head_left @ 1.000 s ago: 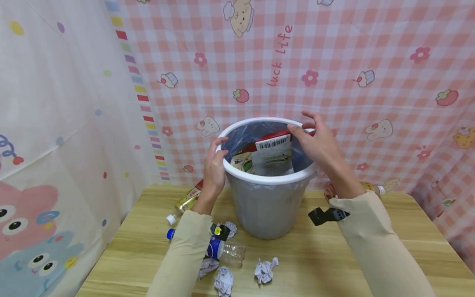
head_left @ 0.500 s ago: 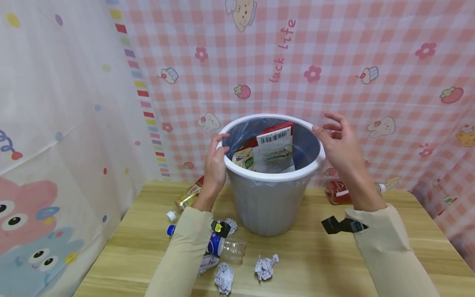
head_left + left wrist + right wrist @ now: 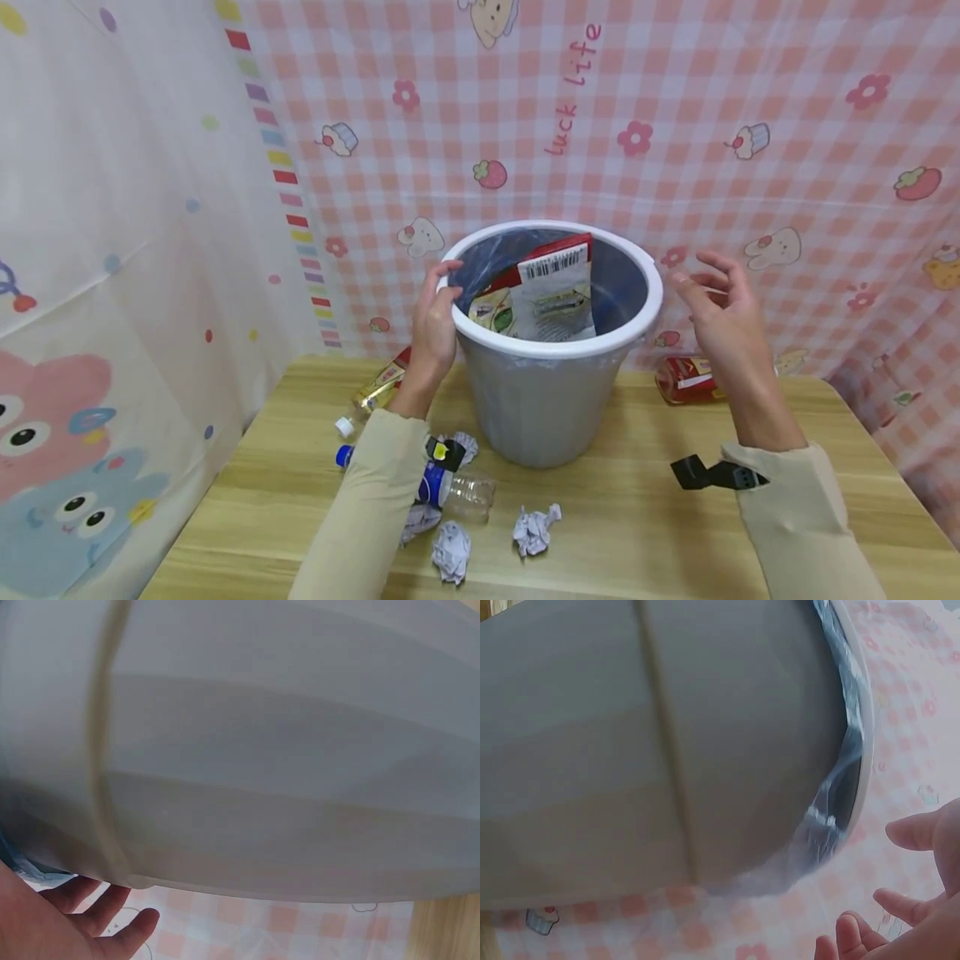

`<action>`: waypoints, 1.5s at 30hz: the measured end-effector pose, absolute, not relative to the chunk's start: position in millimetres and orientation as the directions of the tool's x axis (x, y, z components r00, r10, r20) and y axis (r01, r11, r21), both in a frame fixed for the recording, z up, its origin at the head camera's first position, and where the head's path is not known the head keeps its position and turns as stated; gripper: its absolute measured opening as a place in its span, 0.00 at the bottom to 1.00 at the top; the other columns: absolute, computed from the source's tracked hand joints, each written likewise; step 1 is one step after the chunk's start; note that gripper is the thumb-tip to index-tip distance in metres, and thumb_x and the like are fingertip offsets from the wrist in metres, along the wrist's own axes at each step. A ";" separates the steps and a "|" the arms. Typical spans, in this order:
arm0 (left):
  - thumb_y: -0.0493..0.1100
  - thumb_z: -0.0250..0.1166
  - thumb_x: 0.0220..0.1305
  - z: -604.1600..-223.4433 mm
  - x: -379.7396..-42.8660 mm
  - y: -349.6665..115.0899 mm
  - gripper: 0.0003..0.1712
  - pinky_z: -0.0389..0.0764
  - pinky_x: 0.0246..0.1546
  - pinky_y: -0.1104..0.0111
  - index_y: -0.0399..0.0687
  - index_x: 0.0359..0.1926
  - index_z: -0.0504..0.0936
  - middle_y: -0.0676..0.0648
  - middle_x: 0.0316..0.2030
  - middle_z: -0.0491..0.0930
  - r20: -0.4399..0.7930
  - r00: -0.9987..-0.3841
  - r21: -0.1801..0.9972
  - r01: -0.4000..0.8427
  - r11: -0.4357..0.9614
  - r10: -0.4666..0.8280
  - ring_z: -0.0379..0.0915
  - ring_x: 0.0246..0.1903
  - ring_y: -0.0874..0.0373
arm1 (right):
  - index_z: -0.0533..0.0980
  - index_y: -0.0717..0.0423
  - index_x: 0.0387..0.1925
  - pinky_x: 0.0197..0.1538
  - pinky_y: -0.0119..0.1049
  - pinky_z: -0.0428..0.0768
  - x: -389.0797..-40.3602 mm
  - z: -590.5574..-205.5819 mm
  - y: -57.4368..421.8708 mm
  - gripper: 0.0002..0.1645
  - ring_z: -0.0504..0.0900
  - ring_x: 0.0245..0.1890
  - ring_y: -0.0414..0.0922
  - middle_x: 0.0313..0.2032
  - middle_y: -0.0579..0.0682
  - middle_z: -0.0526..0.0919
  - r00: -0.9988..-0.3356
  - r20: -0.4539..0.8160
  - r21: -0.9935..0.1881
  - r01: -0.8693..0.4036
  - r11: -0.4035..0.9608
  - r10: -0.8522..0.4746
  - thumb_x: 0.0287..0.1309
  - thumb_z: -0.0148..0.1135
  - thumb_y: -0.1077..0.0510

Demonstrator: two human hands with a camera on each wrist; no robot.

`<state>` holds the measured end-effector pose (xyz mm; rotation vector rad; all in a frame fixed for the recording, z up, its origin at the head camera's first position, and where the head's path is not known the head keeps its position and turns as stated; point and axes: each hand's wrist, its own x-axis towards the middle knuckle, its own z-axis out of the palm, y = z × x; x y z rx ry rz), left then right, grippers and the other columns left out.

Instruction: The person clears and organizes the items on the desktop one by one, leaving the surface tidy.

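A grey trash can (image 3: 547, 408) with a white rim (image 3: 555, 346) and a clear liner stands upright on the table. Inside it leans a snack package (image 3: 555, 292) with a barcode and red edge. My left hand (image 3: 433, 329) holds the can's left rim, its thumb and a finger hooked over the edge; in the left wrist view several fingers (image 3: 112, 922) lie by the rim. To the right of the can, my right hand (image 3: 727, 329) hangs in the air with loosely bent fingers, apart from the rim. The right wrist view shows liner (image 3: 817, 825) spilling over the rim.
Crumpled paper balls (image 3: 532, 531) and a clear bottle with a blue label (image 3: 465, 496) lie in front on the wooden table (image 3: 622, 542). An oil-coloured bottle (image 3: 381, 387) lies behind the left forearm, a red-labelled bottle (image 3: 684, 381) at back right. Cloth backdrops (image 3: 450, 108) enclose the table.
My right hand has left the can's right rim and moved out to the right and down. The left hand stays on the rim. The view has tilted slightly.
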<state>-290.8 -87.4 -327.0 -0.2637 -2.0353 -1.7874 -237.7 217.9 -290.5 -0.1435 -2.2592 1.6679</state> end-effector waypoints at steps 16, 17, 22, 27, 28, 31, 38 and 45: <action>0.40 0.45 0.66 -328.3 -291.4 -87.2 0.26 0.59 0.69 0.58 0.41 0.62 0.72 0.44 0.67 0.68 0.426 -0.896 0.902 0.408 0.143 -0.127 0.61 0.67 0.53 | 0.60 0.42 0.71 0.45 0.27 0.72 -239.4 -332.4 249.2 0.36 0.67 0.48 0.35 0.47 0.36 0.66 -0.919 0.105 -0.974 -0.019 0.225 0.379 0.66 0.57 0.39; 0.40 0.44 0.66 -328.5 -291.4 -87.3 0.26 0.59 0.69 0.58 0.41 0.62 0.72 0.44 0.67 0.67 0.425 -0.897 0.902 0.408 0.138 -0.125 0.61 0.67 0.53 | 0.61 0.43 0.70 0.44 0.26 0.71 -240.5 -335.7 250.7 0.35 0.66 0.47 0.35 0.46 0.37 0.66 -0.915 0.099 -0.975 -0.011 0.220 0.392 0.66 0.57 0.40; 0.39 0.45 0.66 -328.9 -291.9 -87.1 0.25 0.59 0.69 0.58 0.39 0.62 0.72 0.43 0.67 0.68 0.429 -0.894 0.901 0.415 0.124 -0.125 0.62 0.66 0.52 | 0.60 0.45 0.70 0.45 0.28 0.69 -245.5 -352.3 259.1 0.35 0.66 0.45 0.34 0.45 0.36 0.65 -0.892 0.029 -0.985 0.051 0.165 0.450 0.67 0.58 0.44; 0.39 0.45 0.66 -328.2 -290.8 -87.1 0.25 0.59 0.69 0.58 0.40 0.62 0.72 0.44 0.66 0.68 0.430 -0.894 0.901 0.414 0.129 -0.128 0.62 0.66 0.52 | 0.65 0.43 0.64 0.33 0.25 0.70 -252.0 -368.8 267.1 0.28 0.67 0.38 0.35 0.43 0.40 0.65 -0.859 -0.024 -0.998 0.054 0.044 0.512 0.65 0.62 0.50; 0.39 0.45 0.66 -328.0 -290.4 -87.1 0.25 0.60 0.69 0.58 0.40 0.62 0.72 0.44 0.66 0.68 0.430 -0.894 0.901 0.415 0.130 -0.128 0.62 0.66 0.51 | 0.65 0.41 0.62 0.30 0.24 0.70 -253.0 -372.0 268.5 0.27 0.67 0.37 0.36 0.42 0.41 0.65 -0.856 -0.038 -0.998 0.057 0.022 0.516 0.65 0.61 0.51; 0.39 0.45 0.66 -327.9 -290.2 -87.4 0.25 0.60 0.68 0.57 0.41 0.62 0.73 0.44 0.66 0.69 0.430 -0.894 0.900 0.413 0.137 -0.129 0.63 0.66 0.52 | 0.65 0.41 0.64 0.28 0.25 0.71 -256.1 -383.1 272.8 0.28 0.68 0.35 0.36 0.42 0.41 0.67 -0.851 -0.068 -0.997 0.080 0.001 0.520 0.65 0.61 0.52; 0.40 0.45 0.67 -328.8 -289.9 -88.1 0.24 0.59 0.69 0.57 0.44 0.62 0.73 0.46 0.67 0.68 0.429 -0.895 0.897 0.405 0.177 -0.124 0.61 0.66 0.54 | 0.60 0.48 0.68 0.25 0.26 0.66 -264.3 -413.7 279.1 0.34 0.66 0.24 0.34 0.32 0.41 0.66 -0.826 -0.083 -0.990 0.133 0.050 0.557 0.65 0.60 0.50; 0.40 0.45 0.67 -329.4 -291.2 -88.2 0.25 0.60 0.68 0.57 0.43 0.62 0.73 0.45 0.66 0.69 0.433 -0.892 0.897 0.413 0.159 -0.128 0.62 0.66 0.54 | 0.54 0.57 0.73 0.32 0.26 0.69 -274.1 -441.7 276.9 0.40 0.70 0.35 0.38 0.43 0.51 0.68 -0.814 -0.068 -0.972 0.184 0.145 0.577 0.66 0.57 0.51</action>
